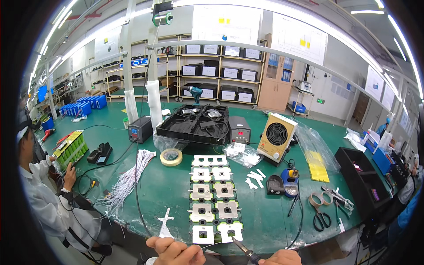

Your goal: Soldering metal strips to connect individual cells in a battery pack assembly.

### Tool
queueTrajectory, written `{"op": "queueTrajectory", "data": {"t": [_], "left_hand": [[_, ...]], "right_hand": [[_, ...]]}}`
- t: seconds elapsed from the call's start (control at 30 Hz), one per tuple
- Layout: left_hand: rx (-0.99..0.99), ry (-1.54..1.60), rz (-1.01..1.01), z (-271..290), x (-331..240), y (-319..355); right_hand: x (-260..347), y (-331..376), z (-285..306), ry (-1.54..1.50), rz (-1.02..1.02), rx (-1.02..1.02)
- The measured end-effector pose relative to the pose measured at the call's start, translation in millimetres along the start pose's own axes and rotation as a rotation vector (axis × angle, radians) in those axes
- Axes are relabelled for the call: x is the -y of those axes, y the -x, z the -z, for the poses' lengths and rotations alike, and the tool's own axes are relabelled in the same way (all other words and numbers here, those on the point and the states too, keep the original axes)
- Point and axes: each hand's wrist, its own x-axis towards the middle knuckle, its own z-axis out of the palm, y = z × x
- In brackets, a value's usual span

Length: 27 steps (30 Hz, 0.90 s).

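My left hand [174, 252], at the lower edge, is closed on a thin solder wire [212, 244]. The wire's end reaches toward the near right plate of a battery pack. My right hand [281, 258] grips a soldering iron [245, 251], its tip at that plate's near edge; whether tip and wire touch cannot be made out. The battery pack [218, 209] lies lengthwise before me: two columns of cells with green rims, topped by silvery square metal plates [201, 212] with dark centre holes. From a green spool [163, 18] overhead a dark line runs down toward my left hand.
Right of the pack are a soldering iron stand [290, 182], scissors [321, 218], a tape roll [315, 199] and a fan unit [277, 136]. Left are white wires [132, 181] and yellow tape [171, 157]. A black tray [194, 128] stands behind. Another person [48, 198] works at far left.
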Motion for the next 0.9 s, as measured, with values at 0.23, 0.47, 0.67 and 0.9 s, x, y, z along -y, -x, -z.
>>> {"op": "queueTrajectory", "data": {"t": [0.23,0.47,0.67,0.9], "left_hand": [[-0.016,0.002,0.005,-4.0,-2.0,2.0],[-0.011,0.021,0.003,-5.0,-2.9,2.0],[-0.005,0.022,0.004,-6.0,-4.0,2.0],[0.008,0.035,0.01,-9.2,-5.7,3.6]], "right_hand": [[5.9,-0.6,-2.1,0.03,-0.037,-0.015],[6.7,-0.5,-3.3,0.036,-0.047,-0.023],[3.6,0.2,-1.8,0.037,-0.031,-0.01],[0.8,2.0,-2.9,0.033,-0.009,-0.034]]}}
